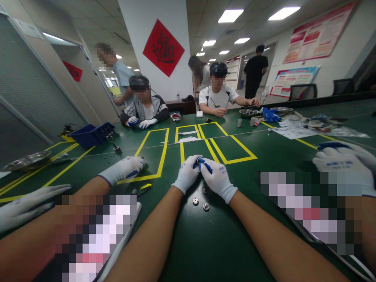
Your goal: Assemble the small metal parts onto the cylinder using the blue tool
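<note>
My left hand (188,172), in a white glove with blue fingertips, is closed around a small round metal part (199,160). From the other side my right hand (217,177), gloved alike, pinches the same part. Only a bit of its rim shows between the fingers, so its full shape is hidden. Just below my hands, on the green table (190,243), lie a small silver metal disc (195,201) and a second metal disc (206,206). Another metal piece (205,190) sits partly shadowed by my right hand.
A co-worker's gloved hand (125,169) reaches in at left; another gloved hand (342,164) is at right. Blurred-out devices flank my forearms. Yellow tape (239,161) marks rectangles ahead. A blue bin (88,135) stands far left; papers (293,128) lie far right. Two people sit opposite.
</note>
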Demonstrator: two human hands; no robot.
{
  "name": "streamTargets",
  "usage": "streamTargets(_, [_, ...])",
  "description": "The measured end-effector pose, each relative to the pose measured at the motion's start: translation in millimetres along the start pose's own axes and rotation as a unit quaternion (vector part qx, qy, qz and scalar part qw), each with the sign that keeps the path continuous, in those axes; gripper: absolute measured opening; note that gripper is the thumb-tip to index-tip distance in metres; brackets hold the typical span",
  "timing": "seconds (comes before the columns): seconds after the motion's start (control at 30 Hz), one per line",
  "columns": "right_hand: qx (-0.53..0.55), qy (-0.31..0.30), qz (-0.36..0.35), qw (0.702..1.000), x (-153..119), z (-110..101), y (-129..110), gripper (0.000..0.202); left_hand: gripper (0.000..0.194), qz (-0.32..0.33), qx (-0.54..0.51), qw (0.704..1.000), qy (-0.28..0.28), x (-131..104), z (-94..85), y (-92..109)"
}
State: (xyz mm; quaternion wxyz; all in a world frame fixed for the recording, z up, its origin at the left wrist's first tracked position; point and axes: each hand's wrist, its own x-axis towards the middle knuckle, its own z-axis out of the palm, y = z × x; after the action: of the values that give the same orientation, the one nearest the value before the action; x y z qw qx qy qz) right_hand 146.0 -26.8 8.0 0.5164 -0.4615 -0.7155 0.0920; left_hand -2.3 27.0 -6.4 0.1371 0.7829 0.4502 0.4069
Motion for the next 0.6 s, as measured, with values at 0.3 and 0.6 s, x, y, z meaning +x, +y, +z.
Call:
streamTargets(0.3, [0.013, 0.033, 0.007, 0.999, 1.8, -1.8, -1.9, 0.027, 0.037, -0.013, -0.005, 1.000, 0.005, 0.1, -0.4, 0.7])
streamTargets(0.6, [-0.047, 0.069, 0.072, 0.994, 6.3, 2.4, 22.8, 0.032, 0.037, -0.017, 0.026, 1.000, 0.005, -0.7, -3.1, 2.8])
